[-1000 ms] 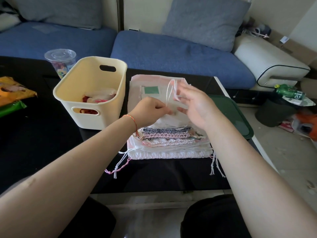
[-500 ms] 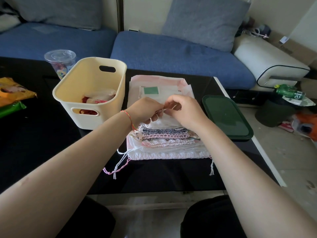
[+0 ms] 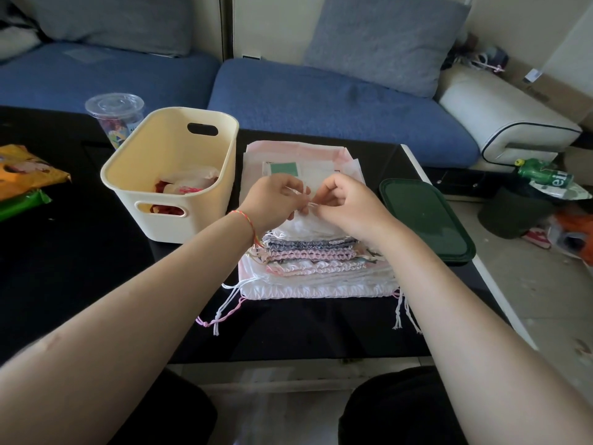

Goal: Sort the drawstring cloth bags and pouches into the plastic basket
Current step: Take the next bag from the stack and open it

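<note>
I have both hands together over the stack of pouches (image 3: 313,252), which lies on the black table (image 3: 80,268) just to the right of the plastic basket (image 3: 173,175). My left hand (image 3: 276,200) and my right hand (image 3: 345,208) each pinch the thin white drawstring of the top white pouch (image 3: 305,228), almost touching one another. I judge that I hold it so to gather the loose string before I lift the pouch, so it does not catch on the pile below. The pouch is small, white and wrinkled at its mouth. Below it lie grey, pink and white pouches with gathered edges, and their strings hang toward me. Inside the basket some red and white pouches (image 3: 183,187) already lie at the bottom.
</note>
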{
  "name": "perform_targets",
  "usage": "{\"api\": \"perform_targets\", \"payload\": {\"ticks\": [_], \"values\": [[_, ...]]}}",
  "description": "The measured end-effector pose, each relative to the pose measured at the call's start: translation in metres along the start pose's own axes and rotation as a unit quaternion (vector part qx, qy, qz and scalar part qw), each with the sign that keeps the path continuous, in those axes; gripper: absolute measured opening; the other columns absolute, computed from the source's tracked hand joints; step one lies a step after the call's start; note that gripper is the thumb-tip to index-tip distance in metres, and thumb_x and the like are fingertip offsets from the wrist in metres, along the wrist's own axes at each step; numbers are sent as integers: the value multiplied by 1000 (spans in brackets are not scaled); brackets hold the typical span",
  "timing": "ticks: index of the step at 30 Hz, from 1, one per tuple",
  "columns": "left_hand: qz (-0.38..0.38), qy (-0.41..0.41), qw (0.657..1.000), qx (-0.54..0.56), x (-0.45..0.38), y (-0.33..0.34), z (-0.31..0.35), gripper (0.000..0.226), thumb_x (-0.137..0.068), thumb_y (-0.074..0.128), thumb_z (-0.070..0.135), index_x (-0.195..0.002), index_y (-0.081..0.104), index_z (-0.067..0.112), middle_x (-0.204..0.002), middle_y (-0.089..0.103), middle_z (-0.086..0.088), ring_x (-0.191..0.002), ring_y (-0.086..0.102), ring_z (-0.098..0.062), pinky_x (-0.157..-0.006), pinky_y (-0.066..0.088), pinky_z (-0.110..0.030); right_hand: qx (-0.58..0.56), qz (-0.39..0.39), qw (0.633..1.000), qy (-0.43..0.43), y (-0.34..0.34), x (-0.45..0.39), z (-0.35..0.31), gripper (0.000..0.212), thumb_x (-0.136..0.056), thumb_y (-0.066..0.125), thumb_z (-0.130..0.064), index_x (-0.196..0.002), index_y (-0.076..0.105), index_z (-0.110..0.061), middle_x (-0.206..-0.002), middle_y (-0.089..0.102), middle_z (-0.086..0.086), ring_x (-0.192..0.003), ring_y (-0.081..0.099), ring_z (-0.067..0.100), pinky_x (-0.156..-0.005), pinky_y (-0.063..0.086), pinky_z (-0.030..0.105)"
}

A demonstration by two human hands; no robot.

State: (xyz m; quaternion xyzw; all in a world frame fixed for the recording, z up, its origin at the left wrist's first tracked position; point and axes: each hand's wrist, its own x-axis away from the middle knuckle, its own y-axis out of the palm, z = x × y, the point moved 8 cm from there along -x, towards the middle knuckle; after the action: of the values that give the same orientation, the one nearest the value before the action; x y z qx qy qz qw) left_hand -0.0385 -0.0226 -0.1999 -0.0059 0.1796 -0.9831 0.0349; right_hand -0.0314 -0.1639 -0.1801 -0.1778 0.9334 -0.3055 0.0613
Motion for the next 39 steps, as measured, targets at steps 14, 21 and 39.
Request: {"api": "perform_targets", "payload": {"ticks": [14, 21, 39], "values": [[54, 1, 999, -2, 3, -9, 2, 18, -78, 79, 17, -82, 66, 5, -66, 72, -9, -52, 62, -10, -57, 48, -19, 99, 93, 988, -66, 1, -3, -13, 14, -82, 76, -12, -80, 63, -18, -65, 68, -4, -60, 60, 4, -56, 43, 15], [28, 3, 998, -60, 1, -4, 0, 17, -71, 85, 21, -75, 70, 18, -65, 66, 2, -62, 59, -12, -70, 53, -26, 146, 115, 979, -80, -2, -2, -16, 4, -86, 72, -14, -88, 71, -17, -72, 68, -7, -75, 65, 11, -69, 53, 28], [33, 59, 985, -161, 6, -2, 13, 10, -80, 70, 20, -72, 69, 15, -64, 67, -2, -59, 59, -16, -66, 55, -30, 320, 67, 932, -159, 16, 2, -34, 10, -98, 50, -11, -101, 58, -5, -102, 58, 10, -96, 51, 26, -73, 41, 36]]}}
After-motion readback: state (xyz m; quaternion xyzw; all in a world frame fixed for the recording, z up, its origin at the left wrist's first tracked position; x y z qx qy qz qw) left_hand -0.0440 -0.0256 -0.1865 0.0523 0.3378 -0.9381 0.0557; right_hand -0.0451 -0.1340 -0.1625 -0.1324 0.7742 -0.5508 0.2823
